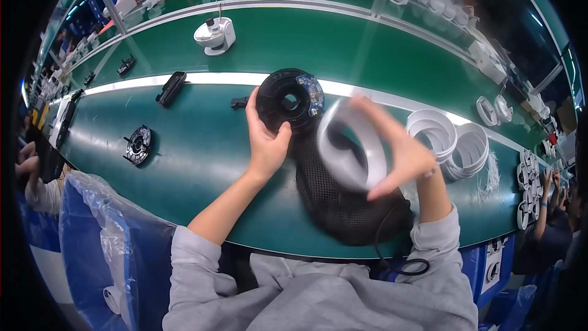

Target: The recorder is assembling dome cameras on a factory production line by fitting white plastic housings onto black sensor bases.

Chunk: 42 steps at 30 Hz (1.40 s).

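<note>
My left hand (267, 147) grips a round black plastic housing (278, 101) by its lower left edge, thumb in front. The housing has a hole in its middle and a small circuit board (310, 95) along its right side. My right hand (401, 153) holds a white plastic ring (334, 159) between thumb and fingers; both are smeared by motion. The ring is tilted, right of the housing and apart from it. Below the ring, a black mesh bag or cover (337, 208) lies on the table, partly hidden by the ring.
Stacked white rings (468, 153) stand at the right beside clear plastic strips (490, 175). To the left lie a black round part (139, 145) and a black bar-shaped part (171, 89). A white device (215, 35) stands on the green belt. A plastic-lined blue bin (116, 239) sits lower left.
</note>
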{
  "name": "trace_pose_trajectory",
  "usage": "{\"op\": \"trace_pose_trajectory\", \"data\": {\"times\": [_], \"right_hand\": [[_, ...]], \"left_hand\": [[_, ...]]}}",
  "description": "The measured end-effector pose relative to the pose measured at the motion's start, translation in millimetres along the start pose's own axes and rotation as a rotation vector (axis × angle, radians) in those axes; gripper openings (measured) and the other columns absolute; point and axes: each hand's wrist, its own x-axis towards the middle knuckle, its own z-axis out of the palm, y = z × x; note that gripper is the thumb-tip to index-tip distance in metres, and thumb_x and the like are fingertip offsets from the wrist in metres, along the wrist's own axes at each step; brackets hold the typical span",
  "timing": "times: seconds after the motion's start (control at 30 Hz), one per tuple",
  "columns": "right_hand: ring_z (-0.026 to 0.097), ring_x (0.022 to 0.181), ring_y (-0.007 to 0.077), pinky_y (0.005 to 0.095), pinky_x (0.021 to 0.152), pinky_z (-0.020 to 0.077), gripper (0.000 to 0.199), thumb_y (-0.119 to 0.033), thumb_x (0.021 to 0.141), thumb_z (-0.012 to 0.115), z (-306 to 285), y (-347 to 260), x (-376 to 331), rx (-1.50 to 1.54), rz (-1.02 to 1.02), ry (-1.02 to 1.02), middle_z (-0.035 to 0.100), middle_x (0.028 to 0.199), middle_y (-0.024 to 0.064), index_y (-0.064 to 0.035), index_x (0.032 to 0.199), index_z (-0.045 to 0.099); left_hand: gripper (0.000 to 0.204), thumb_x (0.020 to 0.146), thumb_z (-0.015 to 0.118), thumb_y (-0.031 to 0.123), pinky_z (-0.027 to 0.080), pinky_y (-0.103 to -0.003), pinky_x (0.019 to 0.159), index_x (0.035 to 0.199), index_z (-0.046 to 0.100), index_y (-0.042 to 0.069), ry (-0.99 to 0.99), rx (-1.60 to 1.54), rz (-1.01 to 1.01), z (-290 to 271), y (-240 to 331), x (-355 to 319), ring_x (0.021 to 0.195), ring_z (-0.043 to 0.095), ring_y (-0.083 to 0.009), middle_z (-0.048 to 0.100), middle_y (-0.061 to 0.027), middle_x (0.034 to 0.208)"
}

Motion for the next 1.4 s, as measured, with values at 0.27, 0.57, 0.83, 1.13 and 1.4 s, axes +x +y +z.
{"op": "trace_pose_trajectory", "data": {"times": [0.27,0.57,0.83,1.13,1.4], "right_hand": [[0.027,0.120,0.0301,0.0340,0.099,0.0234,0.114,-0.035,0.051,0.079,55,23,44,0.031,0.207,0.571,0.024,0.127,0.0268,0.0143,0.125,0.008],[0.018,0.122,0.0387,0.0430,0.099,0.0164,0.118,-0.044,0.045,0.078,59,10,36,-0.395,0.046,0.388,0.020,0.129,0.0254,0.0039,0.129,0.011],[0.022,0.118,0.0424,0.0499,0.093,0.0229,0.107,-0.042,0.044,0.074,36,1,39,-0.501,-0.172,0.226,0.024,0.128,0.0207,-0.0005,0.127,0.023],[0.034,0.114,0.0325,0.0371,0.096,0.0275,0.104,-0.037,0.046,0.078,32,10,35,-0.072,-0.186,0.393,0.033,0.122,0.0231,0.0090,0.124,0.026],[0.030,0.116,0.0348,0.0406,0.097,0.0245,0.104,-0.041,0.051,0.076,51,3,32,-0.147,0.083,0.432,0.028,0.124,0.0269,0.0123,0.123,0.023]], "left_hand": [[0.079,0.075,0.046,0.008,0.026,-0.041,0.098,0.133,-0.007,0.013,-0.354,-0.483,-0.183,3,20,-12,0.122,0.024,-0.0268,0.020,-0.0129,0.132],[0.074,0.080,0.027,0.061,0.029,-0.042,0.097,0.125,0.029,0.003,-0.276,-0.935,-0.628,4,16,-6,0.115,0.036,-0.0269,0.039,-0.0142,0.121],[0.074,0.080,0.025,0.061,0.031,-0.042,0.096,0.127,0.027,0.003,-0.308,-0.847,-0.656,11,14,-8,0.115,0.036,-0.0260,0.037,-0.0147,0.124],[0.069,0.078,0.030,0.054,0.038,-0.040,0.090,0.128,0.026,0.007,-0.338,-0.844,-0.631,17,23,-3,0.107,0.045,-0.0257,0.044,-0.0138,0.116],[0.070,0.080,0.031,0.057,0.038,-0.039,0.090,0.127,0.026,0.005,-0.330,-0.667,-0.594,13,25,-11,0.106,0.046,-0.0249,0.043,-0.0141,0.118]]}}
